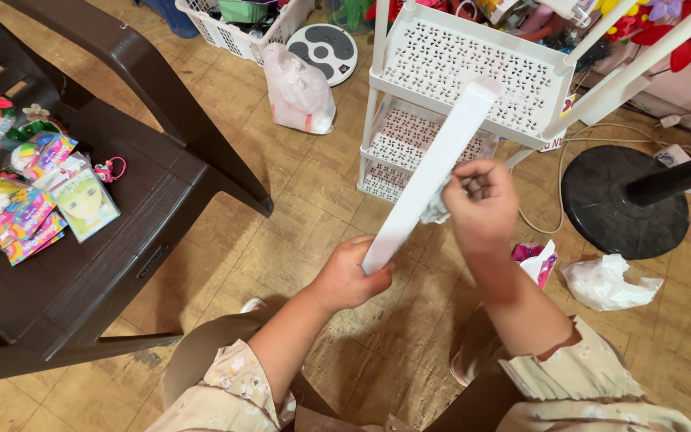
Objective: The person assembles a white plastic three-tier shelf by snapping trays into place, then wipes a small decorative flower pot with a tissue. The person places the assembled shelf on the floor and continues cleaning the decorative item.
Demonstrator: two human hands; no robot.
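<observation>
Two hands on one white strip [433, 172]: left hand [348, 278] clamped on its lower end, right hand [480, 204] pressing a pale cloth [439, 210] mid-length. Strip angles up before the white perforated rack [465, 68]. Risk, judged: hard rubbing may lever it loose, striking the rack

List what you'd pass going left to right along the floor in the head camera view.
Dark plastic chair → white plastic bag → white perforated shelf rack → pink packet → crumpled white bag → black round stand base.
</observation>
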